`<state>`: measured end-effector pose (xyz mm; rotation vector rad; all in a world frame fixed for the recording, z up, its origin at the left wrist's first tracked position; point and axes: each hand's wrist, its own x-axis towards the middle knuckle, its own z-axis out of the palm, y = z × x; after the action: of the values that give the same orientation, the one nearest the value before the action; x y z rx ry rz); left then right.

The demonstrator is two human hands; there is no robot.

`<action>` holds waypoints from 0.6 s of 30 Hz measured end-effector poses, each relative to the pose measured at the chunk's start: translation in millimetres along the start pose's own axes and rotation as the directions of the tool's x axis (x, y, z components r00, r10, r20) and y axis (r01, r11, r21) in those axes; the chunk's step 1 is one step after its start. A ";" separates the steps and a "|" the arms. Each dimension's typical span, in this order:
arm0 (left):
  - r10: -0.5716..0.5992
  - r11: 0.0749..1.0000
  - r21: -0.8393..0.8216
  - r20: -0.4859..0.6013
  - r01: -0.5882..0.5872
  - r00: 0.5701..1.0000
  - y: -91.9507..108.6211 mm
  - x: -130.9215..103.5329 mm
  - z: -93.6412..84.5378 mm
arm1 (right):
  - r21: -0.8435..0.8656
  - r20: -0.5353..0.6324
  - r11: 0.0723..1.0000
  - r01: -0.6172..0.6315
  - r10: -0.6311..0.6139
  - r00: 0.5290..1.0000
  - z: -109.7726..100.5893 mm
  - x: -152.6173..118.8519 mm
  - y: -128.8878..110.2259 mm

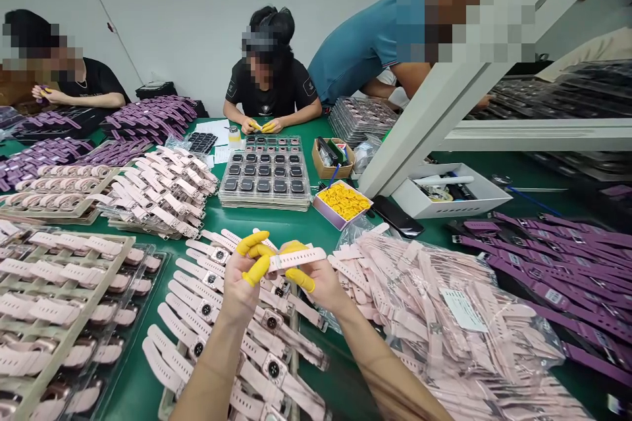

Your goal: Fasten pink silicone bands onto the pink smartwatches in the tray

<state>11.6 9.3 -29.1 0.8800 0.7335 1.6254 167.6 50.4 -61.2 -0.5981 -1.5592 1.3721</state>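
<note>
Pink strap held by left hand and right hand

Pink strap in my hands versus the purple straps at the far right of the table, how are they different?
Colour: the pink strap is pale, while the purple straps are deep-toned.
Number: the pink strap is a single one; the purple straps are many.
Pose: the pink strap is held up by the left hand and right hand; the purple straps lie overlapping.
Both show small holes.
</note>
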 end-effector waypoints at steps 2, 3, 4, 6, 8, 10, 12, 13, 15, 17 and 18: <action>0.005 1.000 0.007 0.009 -0.005 1.000 3.2 0.0 -1.4 | -0.016 -0.009 1.000 0.004 -0.004 1.000 1.1 0.2 0.1; -0.003 0.999 0.035 0.028 0.002 1.000 4.9 0.1 -2.4 | -0.037 -0.010 0.999 0.005 -0.005 1.000 0.7 -0.3 -0.2; -0.016 0.997 0.075 0.055 0.012 0.998 6.4 0.3 -3.6 | -0.066 -0.005 0.998 0.012 -0.013 1.000 -0.3 -0.9 -0.8; -0.047 0.984 0.177 0.101 0.028 0.994 7.7 0.7 -6.5 | -0.147 0.019 0.988 0.048 -0.046 0.999 -3.2 -2.6 -2.4; -0.072 0.963 0.266 0.118 0.039 0.990 6.4 0.8 -9.7 | -0.222 0.046 0.970 0.101 -0.093 0.995 -6.2 -4.0 -4.7; -0.079 0.952 0.303 0.109 0.043 0.991 3.4 0.6 -12.7 | -0.273 0.062 0.953 0.135 -0.122 0.991 -7.9 -4.7 -7.2; -0.084 0.956 0.289 0.098 0.052 0.992 0.5 0.1 -14.7 | -0.297 0.062 0.945 0.139 -0.126 0.990 -8.2 -4.8 -9.0; -0.090 0.959 0.276 0.096 0.061 0.991 -0.4 -0.1 -15.0 | -0.303 0.058 0.943 0.140 -0.128 0.990 -8.0 -4.9 -9.5; -0.105 0.964 0.254 0.094 0.079 0.990 -0.3 -0.2 -14.5 | -0.305 0.045 0.940 0.151 -0.145 0.988 -7.3 -4.9 -9.4; -0.103 0.974 0.210 0.096 0.081 0.990 1.9 0.1 -13.0 | -0.286 0.035 0.943 0.170 -0.167 0.985 -6.5 -4.7 -7.5; -0.092 0.982 0.176 0.091 0.075 0.992 3.4 0.5 -12.2 | -0.270 0.026 0.948 0.170 -0.170 0.985 -6.2 -4.4 -5.9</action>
<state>-0.6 8.9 -32.8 1.0315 0.8397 1.4492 176.2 48.2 -57.5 -0.6103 -1.7727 1.0386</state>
